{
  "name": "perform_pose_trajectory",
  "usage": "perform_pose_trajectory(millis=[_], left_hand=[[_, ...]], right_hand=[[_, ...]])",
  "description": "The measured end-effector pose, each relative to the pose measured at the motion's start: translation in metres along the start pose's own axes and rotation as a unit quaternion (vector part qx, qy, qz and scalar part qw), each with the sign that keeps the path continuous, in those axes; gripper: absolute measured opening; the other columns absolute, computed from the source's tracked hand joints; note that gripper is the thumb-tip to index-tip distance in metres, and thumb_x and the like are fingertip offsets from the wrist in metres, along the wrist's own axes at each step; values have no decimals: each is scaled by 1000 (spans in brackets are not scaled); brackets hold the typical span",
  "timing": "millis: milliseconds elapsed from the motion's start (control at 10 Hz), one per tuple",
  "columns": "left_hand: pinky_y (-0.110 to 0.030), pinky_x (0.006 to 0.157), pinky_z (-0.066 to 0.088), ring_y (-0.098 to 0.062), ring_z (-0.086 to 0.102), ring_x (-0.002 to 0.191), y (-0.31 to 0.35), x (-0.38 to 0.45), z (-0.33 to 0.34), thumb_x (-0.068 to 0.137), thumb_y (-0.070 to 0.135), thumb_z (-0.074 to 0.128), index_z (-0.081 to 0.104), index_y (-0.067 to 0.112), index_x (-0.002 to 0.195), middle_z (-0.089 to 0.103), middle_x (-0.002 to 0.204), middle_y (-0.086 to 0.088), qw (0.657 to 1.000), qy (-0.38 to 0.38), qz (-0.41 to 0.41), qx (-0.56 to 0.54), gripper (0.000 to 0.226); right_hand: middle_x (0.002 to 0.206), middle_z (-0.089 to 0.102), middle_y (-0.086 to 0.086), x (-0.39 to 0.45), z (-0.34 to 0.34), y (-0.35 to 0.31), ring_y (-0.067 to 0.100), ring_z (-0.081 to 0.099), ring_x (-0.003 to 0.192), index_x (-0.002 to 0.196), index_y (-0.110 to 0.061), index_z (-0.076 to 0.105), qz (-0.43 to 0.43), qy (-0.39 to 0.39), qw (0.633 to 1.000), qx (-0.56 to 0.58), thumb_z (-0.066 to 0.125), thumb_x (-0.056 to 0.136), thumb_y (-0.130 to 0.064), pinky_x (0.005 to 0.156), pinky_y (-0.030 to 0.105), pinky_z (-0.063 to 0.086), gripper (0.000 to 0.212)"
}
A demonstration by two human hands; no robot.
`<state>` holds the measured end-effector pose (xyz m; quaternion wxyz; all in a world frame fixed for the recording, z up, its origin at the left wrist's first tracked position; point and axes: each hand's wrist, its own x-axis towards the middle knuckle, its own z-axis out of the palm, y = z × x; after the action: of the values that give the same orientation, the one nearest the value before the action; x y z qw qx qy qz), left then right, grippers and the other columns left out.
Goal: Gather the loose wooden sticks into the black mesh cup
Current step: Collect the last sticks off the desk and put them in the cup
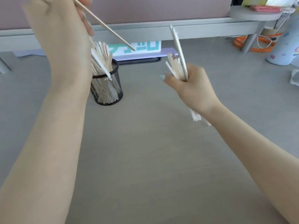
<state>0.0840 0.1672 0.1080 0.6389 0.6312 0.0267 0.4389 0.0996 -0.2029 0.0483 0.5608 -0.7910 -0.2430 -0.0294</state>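
The black mesh cup (pixel 107 89) stands on the grey desk (pixel 145 151), left of centre, with several pale wooden sticks (pixel 101 62) poking out of its top. My left hand (pixel 64 29) is raised above and left of the cup and pinches a single wooden stick (pixel 106 27) that slants down to the right. To the right of the cup, my right hand (pixel 192 88) grips a bundle of wooden sticks (pixel 177 65) above the desk. The bundle fans upward, and its lower ends show below the wrist.
A white sign with teal marks (pixel 142 46) stands behind the cup against a grey rail. At the far right are a pale patterned bottle (pixel 284 44), an orange strap (pixel 257 44) around a grey stand leg, and a round grey shelf (pixel 254 13).
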Motion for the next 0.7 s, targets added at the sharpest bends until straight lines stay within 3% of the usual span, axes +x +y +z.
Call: perform_pose_trajectory(millis=[100, 200, 300, 400, 600, 700], left_hand=[[-26, 46, 34, -15, 33, 41, 15, -13, 76, 93, 34, 49, 43, 14, 59, 33, 45, 6, 999, 23, -7, 36, 39], [-26, 45, 35, -14, 33, 41, 20, -53, 111, 94, 32, 47, 37, 15, 60, 31, 46, 5, 999, 9, -6, -48, 40], [-27, 46, 38, -14, 34, 42, 25, -163, 163, 94, 30, 45, 32, 17, 60, 31, 47, 5, 1000, -15, -9, 21, 39], [-26, 44, 30, -13, 29, 42, 15, -191, 182, 94, 31, 47, 27, 17, 62, 28, 49, 3, 994, -48, -68, 64, 41], [-24, 46, 39, -12, 36, 43, -12, -206, 184, 93, 24, 52, 38, 10, 63, 34, 55, -8, 989, -71, -83, 99, 36], [-14, 46, 39, -9, 42, 44, -17, -208, 184, 92, 22, 54, 44, 9, 65, 41, 51, -3, 986, -80, -89, 120, 31]], right_hand=[[52, 26, 7, 3, -8, -6, 22, 22, 47, 58, -12, 21, -4, 70, 992, 107, 60, 86, -25, 44, 31, 18, 50], [40, 31, -5, 1, -10, -9, 16, 27, 37, 52, -18, 31, -23, 111, 973, 200, 56, 90, -24, 40, 22, 25, 46], [40, 39, -8, -2, -3, -7, 12, 35, 36, 54, -19, 38, -26, 133, 964, 228, 54, 91, -22, 40, 19, 31, 41], [48, 41, 1, -7, 7, -1, 13, 38, 41, 57, -18, 41, -15, 137, 966, 221, 57, 90, -19, 41, 18, 35, 37], [50, 41, -1, -11, 15, 14, 11, 38, 44, 65, -18, 46, 7, 124, 975, 185, 61, 87, -20, 42, 22, 38, 26], [53, 42, 0, -10, 16, 19, 10, 40, 45, 64, -16, 48, 15, 123, 975, 183, 61, 86, -18, 44, 22, 40, 26]])
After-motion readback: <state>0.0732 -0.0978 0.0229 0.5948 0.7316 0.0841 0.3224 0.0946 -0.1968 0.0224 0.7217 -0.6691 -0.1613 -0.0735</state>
